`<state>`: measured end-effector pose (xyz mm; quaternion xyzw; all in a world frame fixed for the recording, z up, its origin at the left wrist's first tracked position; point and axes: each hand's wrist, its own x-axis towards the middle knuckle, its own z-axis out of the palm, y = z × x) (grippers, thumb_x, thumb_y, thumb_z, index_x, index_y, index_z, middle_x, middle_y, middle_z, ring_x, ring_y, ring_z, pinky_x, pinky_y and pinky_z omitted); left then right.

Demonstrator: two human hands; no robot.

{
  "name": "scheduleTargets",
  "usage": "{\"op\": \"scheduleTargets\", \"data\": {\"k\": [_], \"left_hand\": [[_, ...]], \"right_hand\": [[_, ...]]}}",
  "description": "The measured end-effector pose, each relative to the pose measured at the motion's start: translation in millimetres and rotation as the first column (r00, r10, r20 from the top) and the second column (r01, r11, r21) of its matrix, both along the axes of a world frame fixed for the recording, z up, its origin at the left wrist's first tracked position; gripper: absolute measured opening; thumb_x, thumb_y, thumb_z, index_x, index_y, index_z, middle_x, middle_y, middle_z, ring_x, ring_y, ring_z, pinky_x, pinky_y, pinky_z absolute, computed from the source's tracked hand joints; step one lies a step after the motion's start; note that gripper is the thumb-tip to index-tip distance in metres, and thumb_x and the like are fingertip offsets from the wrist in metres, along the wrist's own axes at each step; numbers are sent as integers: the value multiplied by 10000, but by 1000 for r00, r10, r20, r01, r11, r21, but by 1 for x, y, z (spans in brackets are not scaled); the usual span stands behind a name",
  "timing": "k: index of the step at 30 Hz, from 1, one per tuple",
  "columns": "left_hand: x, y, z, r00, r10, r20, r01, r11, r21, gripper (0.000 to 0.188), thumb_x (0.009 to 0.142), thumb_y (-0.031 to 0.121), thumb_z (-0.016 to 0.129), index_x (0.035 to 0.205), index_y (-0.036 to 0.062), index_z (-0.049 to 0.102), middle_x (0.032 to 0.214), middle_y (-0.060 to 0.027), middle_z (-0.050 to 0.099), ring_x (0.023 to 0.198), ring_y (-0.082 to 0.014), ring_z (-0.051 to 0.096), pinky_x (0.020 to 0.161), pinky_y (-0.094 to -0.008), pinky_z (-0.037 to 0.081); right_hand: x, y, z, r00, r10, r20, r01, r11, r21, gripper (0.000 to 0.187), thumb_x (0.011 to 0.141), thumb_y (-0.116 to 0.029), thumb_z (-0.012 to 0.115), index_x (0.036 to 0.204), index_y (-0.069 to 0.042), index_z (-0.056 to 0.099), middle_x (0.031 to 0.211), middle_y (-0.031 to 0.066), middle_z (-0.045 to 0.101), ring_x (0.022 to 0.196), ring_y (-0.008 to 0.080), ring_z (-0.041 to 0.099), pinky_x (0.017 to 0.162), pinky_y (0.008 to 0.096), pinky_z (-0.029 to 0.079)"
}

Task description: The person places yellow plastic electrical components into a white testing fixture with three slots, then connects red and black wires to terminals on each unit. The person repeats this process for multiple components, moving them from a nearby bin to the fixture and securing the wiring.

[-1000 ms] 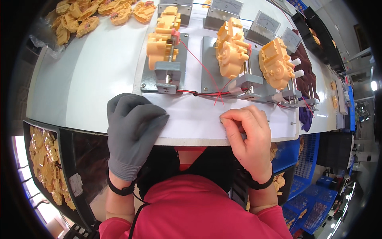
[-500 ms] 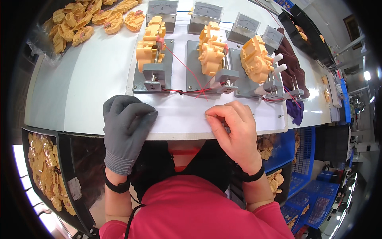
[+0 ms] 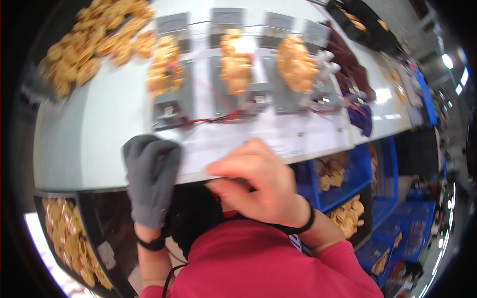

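Observation:
My left hand [image 3: 152, 174], in a grey glove, is over the table's front edge with its fingers curled closed. Whatever it may hold is hidden. My bare right hand [image 3: 261, 184] is in front of the edge, blurred by motion. Its thumb and forefinger are bent toward each other, and I cannot make out anything between them. Beyond the hands, three yellow plastic housings [image 3: 165, 64], [image 3: 235, 62], [image 3: 296, 63] stand on grey test fixtures [image 3: 171, 110], [image 3: 258, 97], [image 3: 325, 94]. Red and black wires [image 3: 216, 119] run between the fixtures, nearest to my hands.
Analog meters [image 3: 227, 17] stand behind the fixtures. Many yellow parts [image 3: 82, 54] are heaped at the far left. A dark cloth [image 3: 350, 67] lies on the right. Below the table are a black bin [image 3: 97, 218] on the left and blue crates [image 3: 343, 193] on the right.
My view has shifted, and the picture is now blurred. My right hand has moved left and back toward my body, off the white sheet. My left hand stays curled near the edge.

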<state>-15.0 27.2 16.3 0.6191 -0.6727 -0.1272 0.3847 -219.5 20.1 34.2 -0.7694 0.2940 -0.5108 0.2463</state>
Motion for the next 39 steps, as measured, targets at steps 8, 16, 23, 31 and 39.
{"op": "scheduleTargets", "data": {"k": [8, 16, 23, 31, 39], "left_hand": [[3, 4, -3, 998, -28, -57, 31, 998, 53, 142, 816, 67, 665, 952, 24, 658, 1034, -109, 566, 1070, -291, 496, 939, -389, 403], [13, 8, -14, 993, -91, -79, 96, 993, 73, 238, 860, 82, 606, 1082, -2, 591, 1133, -128, 536, 1117, -281, 498, 1001, -374, 383], [18, 11, -26, 982, -44, -184, 65, 992, 109, 240, 973, 125, 528, 1152, -23, 585, 1205, -136, 536, 1159, -278, 509, 1025, -369, 373], [14, 13, -28, 967, 20, -253, 14, 991, 130, 231, 998, 134, 505, 1158, -7, 594, 1225, -132, 519, 1156, -252, 527, 1012, -363, 396], [27, 14, -40, 985, -164, -50, 169, 981, 96, 270, 1016, 60, 493, 1258, -60, 497, 1297, -175, 480, 1204, -291, 507, 1030, -347, 403]], "right_hand": [[21, -14, -13, 973, 52, 223, -66, 996, 53, 315, 823, 30, 728, 1109, -67, 640, 926, 59, 638, 800, 225, 598, 638, 321, 491], [18, -15, -19, 967, 38, 253, -52, 997, 48, 278, 850, 30, 691, 1105, -52, 616, 915, 74, 615, 783, 236, 596, 621, 325, 494], [23, -16, -18, 953, 31, 301, -65, 993, 102, 263, 832, -25, 687, 1059, -51, 555, 926, 120, 566, 850, 338, 587, 703, 406, 485], [29, -18, -22, 967, 9, 254, -26, 998, 63, 412, 826, -13, 703, 1186, -50, 506, 982, 122, 540, 891, 339, 577, 763, 417, 493], [29, -17, -25, 975, 5, 221, -23, 997, 78, 431, 821, -20, 707, 1188, -53, 483, 984, 128, 526, 887, 342, 571, 751, 410, 487]]}}
